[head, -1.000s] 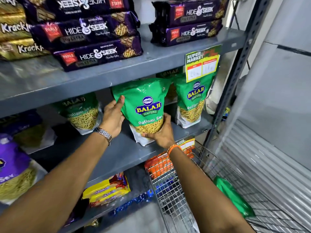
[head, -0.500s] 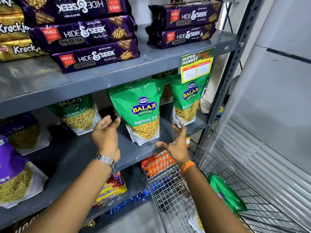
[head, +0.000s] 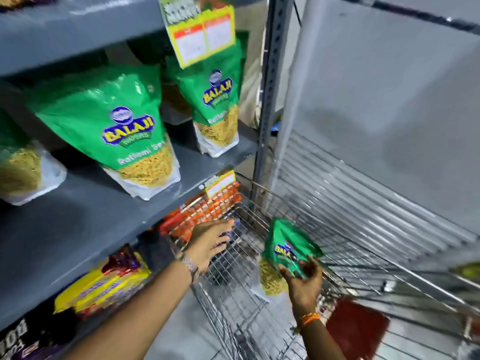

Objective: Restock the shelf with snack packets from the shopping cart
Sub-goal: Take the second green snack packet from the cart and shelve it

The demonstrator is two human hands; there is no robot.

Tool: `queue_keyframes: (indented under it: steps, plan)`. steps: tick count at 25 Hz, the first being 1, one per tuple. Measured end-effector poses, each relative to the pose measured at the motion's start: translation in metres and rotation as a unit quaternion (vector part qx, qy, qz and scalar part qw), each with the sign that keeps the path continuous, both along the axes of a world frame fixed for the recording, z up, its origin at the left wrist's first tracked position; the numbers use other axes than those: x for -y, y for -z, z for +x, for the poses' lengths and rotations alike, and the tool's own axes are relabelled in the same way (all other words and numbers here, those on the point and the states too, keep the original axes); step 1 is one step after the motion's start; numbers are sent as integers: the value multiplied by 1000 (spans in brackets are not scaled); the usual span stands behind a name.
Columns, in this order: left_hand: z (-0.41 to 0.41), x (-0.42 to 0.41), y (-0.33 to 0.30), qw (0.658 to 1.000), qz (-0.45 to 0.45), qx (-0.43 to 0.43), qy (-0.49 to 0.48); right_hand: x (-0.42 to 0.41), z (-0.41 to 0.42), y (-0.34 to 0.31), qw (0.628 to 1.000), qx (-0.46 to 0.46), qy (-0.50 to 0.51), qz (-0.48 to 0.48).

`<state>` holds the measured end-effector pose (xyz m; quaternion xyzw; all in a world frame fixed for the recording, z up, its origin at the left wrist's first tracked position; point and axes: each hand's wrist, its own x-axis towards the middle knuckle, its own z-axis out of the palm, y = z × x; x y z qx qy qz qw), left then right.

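Note:
A green Balaji snack packet (head: 285, 242) leans inside the wire shopping cart (head: 259, 196) at the lower right. My right hand (head: 305, 281) reaches into the cart with spread fingers touching the packet's lower part; no closed grip shows. My left hand (head: 210, 242) hovers open over the cart's near-left rim and holds nothing. On the grey middle shelf (head: 78, 229) stand matching green packets: one in the centre (head: 114, 126), one to its right (head: 215, 100), and one cut off at the left edge (head: 15, 165).
A grey slotted upright post (head: 270, 100) stands between shelf and cart. Orange packets (head: 207, 206) and yellow packs (head: 104, 284) fill the lower shelf. A yellow price tag (head: 202, 35) hangs from the upper shelf. A red item (head: 355, 328) lies in the cart. Grey panels close off the right.
Both hands left the centre packet standing on the shelf and dropped toward the cart. My view swung down and right; my right hand now touches the green packet in the cart.

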<state>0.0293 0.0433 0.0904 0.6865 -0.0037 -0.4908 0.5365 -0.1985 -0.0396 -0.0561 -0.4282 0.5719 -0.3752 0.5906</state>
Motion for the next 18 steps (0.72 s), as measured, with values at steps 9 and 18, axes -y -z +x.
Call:
queue_keyframes:
  steps: [9, 18]
  plan:
    - [-52, 93, 163, 934, 65, 104, 334, 7, -60, 123, 991, -47, -3, 123]
    - [-59, 122, 245, 933, 16, 58, 355, 27, -62, 173, 973, 39, -168, 155]
